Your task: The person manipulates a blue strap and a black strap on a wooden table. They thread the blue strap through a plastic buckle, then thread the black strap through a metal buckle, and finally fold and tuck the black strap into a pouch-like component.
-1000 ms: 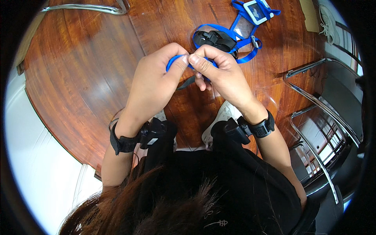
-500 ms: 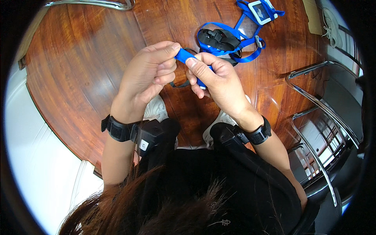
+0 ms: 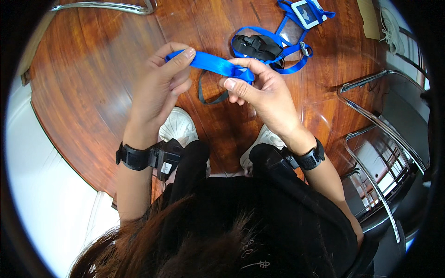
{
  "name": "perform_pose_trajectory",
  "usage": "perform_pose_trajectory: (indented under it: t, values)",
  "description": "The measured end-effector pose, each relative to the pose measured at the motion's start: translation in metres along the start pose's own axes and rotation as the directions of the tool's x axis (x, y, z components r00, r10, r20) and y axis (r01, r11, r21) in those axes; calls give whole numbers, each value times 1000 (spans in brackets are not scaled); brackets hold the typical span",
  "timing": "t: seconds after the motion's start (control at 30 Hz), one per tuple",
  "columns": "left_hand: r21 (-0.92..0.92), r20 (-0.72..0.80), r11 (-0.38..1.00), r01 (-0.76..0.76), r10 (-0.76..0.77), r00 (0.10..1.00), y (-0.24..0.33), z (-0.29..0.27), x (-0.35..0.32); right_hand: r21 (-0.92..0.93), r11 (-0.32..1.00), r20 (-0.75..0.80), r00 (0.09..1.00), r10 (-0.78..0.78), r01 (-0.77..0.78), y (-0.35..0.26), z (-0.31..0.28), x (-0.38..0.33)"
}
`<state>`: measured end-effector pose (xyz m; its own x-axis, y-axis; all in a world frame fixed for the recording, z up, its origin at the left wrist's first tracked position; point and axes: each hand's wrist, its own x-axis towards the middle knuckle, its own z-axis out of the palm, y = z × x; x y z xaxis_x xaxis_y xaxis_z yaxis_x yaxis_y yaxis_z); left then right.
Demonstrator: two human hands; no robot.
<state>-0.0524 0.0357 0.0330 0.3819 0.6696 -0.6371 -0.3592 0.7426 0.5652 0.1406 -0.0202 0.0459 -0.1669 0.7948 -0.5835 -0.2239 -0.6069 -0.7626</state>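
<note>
Wooden counter (image 3: 92,92) fills the top half of my view, glossy red-brown. Chrome chair frames (image 3: 371,116) at 3 o'clock, another chrome bar (image 3: 102,6) at 12. White shoes (image 3: 178,125) visible under the counter edge at centre. Both hands are up over the counter, a blue strap (image 3: 213,65) stretched between them, clear of the surface. Left hand (image 3: 160,88) at 10 o'clock pinches one strap end between thumb and forefinger. Right hand (image 3: 262,92) at 1 o'clock is closed on the other end, strap bunched under the fingers. A thin dark cord (image 3: 208,97) loops below the strap. At 1 o'clock further out: a black buckle (image 3: 257,46) on a blue lanyard (image 3: 289,65), plus a badge holder (image 3: 303,13), all lying on the counter. Black wrist bands (image 3: 139,157) on both arms.
</note>
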Motion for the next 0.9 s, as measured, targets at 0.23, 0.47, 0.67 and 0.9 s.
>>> perform_pose_trajectory:
  t: [0.23, 0.47, 0.67, 0.9]
  values:
    - [132, 100, 991, -22, 9, 995, -20, 13, 7, 227, 974, 4, 1000, -29, 27, 8, -11, 7]
    - [193, 173, 981, 35, -69, 983, -30, 25, 6, 107, 994, 129, 992, 9, -23, 16, -19, 11]
    - [219, 124, 973, 78, -107, 987, -35, 26, 9, 20, 993, 104, 988, 112, -115, 17, -24, 16]
    - [280, -16, 957, 77, -75, 997, -46, 9, 23, -546, 837, -81, 997, -16, -31, 14, -41, 20]
